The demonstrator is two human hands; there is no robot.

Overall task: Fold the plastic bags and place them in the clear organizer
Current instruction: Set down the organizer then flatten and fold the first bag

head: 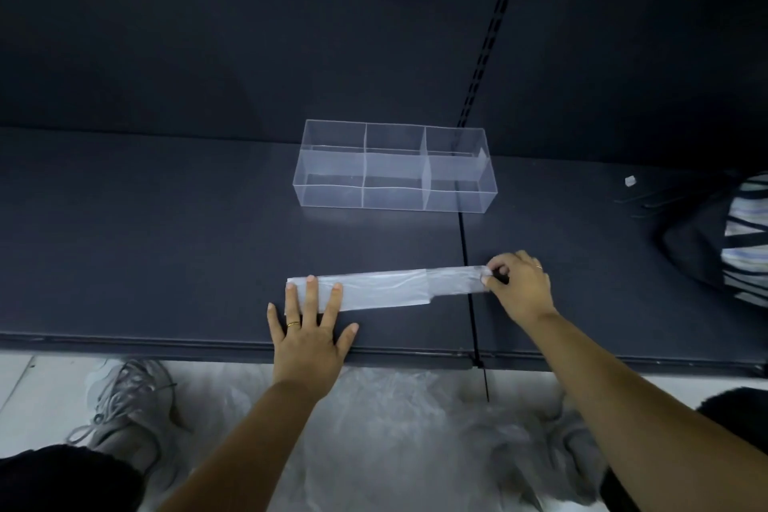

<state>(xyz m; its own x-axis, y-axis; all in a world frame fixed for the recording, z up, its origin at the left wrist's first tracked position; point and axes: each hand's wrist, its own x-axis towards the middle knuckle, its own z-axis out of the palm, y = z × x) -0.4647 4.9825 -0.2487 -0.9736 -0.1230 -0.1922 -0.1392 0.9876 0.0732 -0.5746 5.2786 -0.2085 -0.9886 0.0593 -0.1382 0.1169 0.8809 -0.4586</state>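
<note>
A thin translucent whitish plastic bag, flattened into a long narrow strip, is being held down near the front edge of a dark matte shelf, well apart from the clear rectangular hard-plastic organizer standing further back. The strip's left end is being pressed flat by the left hand, fingers straight and spread. The right end is being pinched by the right hand, thumb and curled fingers clamped on the film. Step judged: lengthwise folding done, end-to-end folding being set up, nothing yet placed. The next move is probably calling for the pinched end to be carried over toward the pressed end, with the film kept taut and the edges aligned, since slick film is likely to be sliding and springing open. The film is looking soft, lightly creased and faintly glossy, with the right portion narrower and more see-through. The organizer is showing rigid thin walls, two rows of three compartments, apparently empty. A crumpled heap of translucent bags is lying on the floor below, beside a grey laced sneaker.
</note>
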